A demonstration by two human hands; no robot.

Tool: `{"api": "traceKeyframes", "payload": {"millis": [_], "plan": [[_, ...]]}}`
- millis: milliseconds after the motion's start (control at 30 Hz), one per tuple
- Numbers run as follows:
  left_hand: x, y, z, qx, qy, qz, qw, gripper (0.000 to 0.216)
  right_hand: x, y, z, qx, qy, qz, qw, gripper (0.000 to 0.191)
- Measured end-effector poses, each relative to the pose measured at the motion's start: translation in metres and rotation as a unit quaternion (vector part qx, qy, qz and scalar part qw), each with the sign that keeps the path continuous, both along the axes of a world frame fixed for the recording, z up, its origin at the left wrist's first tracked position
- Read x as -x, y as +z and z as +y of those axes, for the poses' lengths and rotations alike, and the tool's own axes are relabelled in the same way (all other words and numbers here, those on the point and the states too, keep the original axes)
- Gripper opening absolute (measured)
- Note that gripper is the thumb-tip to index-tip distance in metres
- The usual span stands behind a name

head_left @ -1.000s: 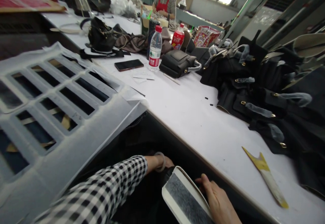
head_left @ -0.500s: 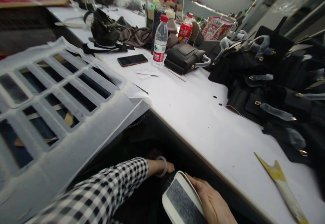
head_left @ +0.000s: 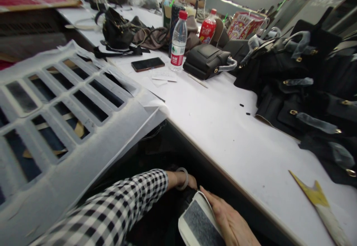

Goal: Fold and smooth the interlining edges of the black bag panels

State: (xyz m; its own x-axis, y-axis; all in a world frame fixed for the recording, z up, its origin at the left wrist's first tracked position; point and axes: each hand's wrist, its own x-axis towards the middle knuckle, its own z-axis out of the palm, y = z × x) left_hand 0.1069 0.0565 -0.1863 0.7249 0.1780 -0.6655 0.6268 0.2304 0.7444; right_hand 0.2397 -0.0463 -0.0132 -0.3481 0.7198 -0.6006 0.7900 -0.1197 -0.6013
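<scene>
Right hand lies along the near side of a cream, round-cornered slab with a fuzzy dark-grey panel, its fingers nearly straight and close together, the tips at the slab's far corner. Opposite, the left hand, below a pale translucent bangle and a black-and-white checked sleeve, reaches to the same end, beside some soft black material. Shadow and the slab itself hide the undersides, so whether either hand truly grips cannot be told.

A second ago the right hand stood off the slab's edge with a finger raised; now it rests against that side, so the slab is steadied from the right, with both hands close together at one end. It sits below the front edge of the white worktop.

Compared with the earlier view, the yellow-bladed, pale-handled tool and the heap of black handbags appear farther right, apparently because the head has turned; neither is being touched.
</scene>
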Motion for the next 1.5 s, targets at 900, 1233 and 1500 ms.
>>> {"api": "traceKeyframes", "payload": {"millis": [900,1233,1500], "plan": [[0.038,0.192,0.025,-0.124,-0.118,-0.037,0.985,0.035,0.001,0.023,-0.010,-0.091,-0.020,0.026,0.995,0.048],[0.024,0.212,0.026,-0.129,-0.198,0.050,0.970,0.028,-0.060,0.029,-0.066,0.033,-0.124,0.025,0.991,0.052],[0.017,0.222,0.030,-0.149,-0.247,0.084,0.954,0.025,-0.074,0.031,-0.075,0.074,-0.159,-0.003,0.984,0.054]]}}
